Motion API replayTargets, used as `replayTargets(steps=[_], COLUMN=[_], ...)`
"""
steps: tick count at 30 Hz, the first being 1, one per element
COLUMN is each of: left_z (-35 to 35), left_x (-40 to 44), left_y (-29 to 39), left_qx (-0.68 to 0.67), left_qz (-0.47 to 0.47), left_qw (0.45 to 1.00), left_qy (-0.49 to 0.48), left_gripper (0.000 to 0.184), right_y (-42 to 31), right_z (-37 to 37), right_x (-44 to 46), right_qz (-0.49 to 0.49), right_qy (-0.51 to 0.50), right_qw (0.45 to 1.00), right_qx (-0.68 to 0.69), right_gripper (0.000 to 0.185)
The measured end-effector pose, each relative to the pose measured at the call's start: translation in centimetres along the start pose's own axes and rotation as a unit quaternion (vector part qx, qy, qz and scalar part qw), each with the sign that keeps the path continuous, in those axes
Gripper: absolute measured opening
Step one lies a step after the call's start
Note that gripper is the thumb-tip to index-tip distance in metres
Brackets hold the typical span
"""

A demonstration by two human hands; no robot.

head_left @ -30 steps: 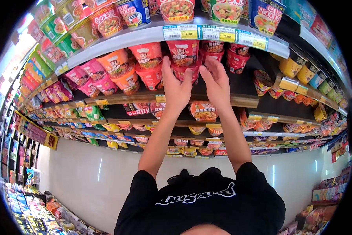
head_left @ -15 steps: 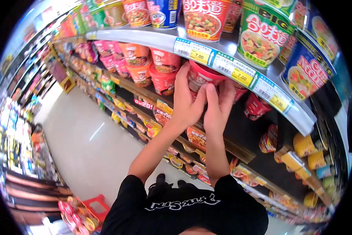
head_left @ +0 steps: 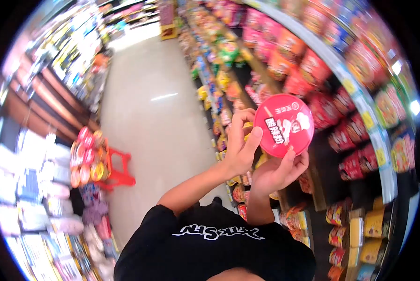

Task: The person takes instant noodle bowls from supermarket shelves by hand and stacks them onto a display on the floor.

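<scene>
A round instant noodle cup [head_left: 284,125] with a red lid faces me, out in front of the shelf. White and dark lettering and a cartoon figure in a white hat are printed on the lid. My left hand [head_left: 240,147] has its thumb and fingers at the cup's left edge. From below, my right hand [head_left: 282,172] supports it, thumb on the lower rim and fingers curled around the side. The cup's body is mostly hidden under the lid.
Shelves of cup noodles [head_left: 315,65] run along my right, with a curved price-tag edge [head_left: 355,89]. On the left a red stool [head_left: 121,169] carries several stacked noodle cups [head_left: 86,157]. The pale aisle floor [head_left: 144,122] stretches ahead between them.
Both hands have drawn the red cup off the shelf and tilted its lid toward me. My view has swung left, bringing the stool and aisle further in.
</scene>
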State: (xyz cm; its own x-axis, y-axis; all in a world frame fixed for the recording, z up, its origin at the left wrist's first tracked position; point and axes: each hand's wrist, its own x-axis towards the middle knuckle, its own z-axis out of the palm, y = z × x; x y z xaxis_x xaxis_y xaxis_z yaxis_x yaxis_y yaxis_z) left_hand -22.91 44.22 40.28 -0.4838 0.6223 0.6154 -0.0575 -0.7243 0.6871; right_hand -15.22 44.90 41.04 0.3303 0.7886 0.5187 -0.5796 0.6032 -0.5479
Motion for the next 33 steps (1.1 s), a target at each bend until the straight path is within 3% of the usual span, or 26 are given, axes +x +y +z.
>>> replayTargets(steps=[4,7,10,15,19,22,28,31,33], left_z=[-9.7,-18.6,-25.6,-35.9,-43.0,-48.2,-60.9,-67.0,-71.1], left_x=[-5.4,-10.2,-14.6,-22.1,-27.2,-29.7,-33.6,-34.6,-34.5], left_y=[5.2,8.6,12.7,16.6,16.5,17.9,20.1,21.3,22.5], left_qx=[0.055,0.144,0.178,0.262,0.214,0.197,0.272,0.337,0.317], left_qz=[-0.037,-0.049,-0.047,-0.086,-0.124,-0.191,-0.290,-0.340,-0.422], left_qw=[0.984,0.956,0.927,0.867,0.837,0.815,0.777,0.738,0.709], left_qy=[0.168,0.249,0.326,0.416,0.488,0.510,0.488,0.475,0.468], left_gripper=[0.023,0.023,0.021,0.018,0.021,0.022,0.029,0.032,0.032], right_y=[1.2,2.4,2.8,4.4,5.8,9.8,17.2,20.5,22.4], right_z=[3.2,5.6,7.5,10.7,12.6,12.9,16.5,18.6,20.9], right_x=[-10.3,-19.0,-26.8,-37.8,-43.6,-47.9,-57.3,-62.6,-65.0], right_qz=[0.141,0.171,0.261,0.376,0.476,0.507,0.671,0.669,0.685], right_qy=[-0.110,-0.213,-0.308,-0.364,-0.395,-0.457,-0.481,-0.520,-0.528], right_qw=[0.984,0.960,0.912,0.851,0.778,0.702,0.526,0.479,0.441], right_qx=[-0.014,-0.063,-0.066,-0.046,-0.113,-0.203,-0.202,-0.230,-0.240], right_gripper=[0.032,0.026,0.033,0.029,0.030,0.027,0.029,0.030,0.027])
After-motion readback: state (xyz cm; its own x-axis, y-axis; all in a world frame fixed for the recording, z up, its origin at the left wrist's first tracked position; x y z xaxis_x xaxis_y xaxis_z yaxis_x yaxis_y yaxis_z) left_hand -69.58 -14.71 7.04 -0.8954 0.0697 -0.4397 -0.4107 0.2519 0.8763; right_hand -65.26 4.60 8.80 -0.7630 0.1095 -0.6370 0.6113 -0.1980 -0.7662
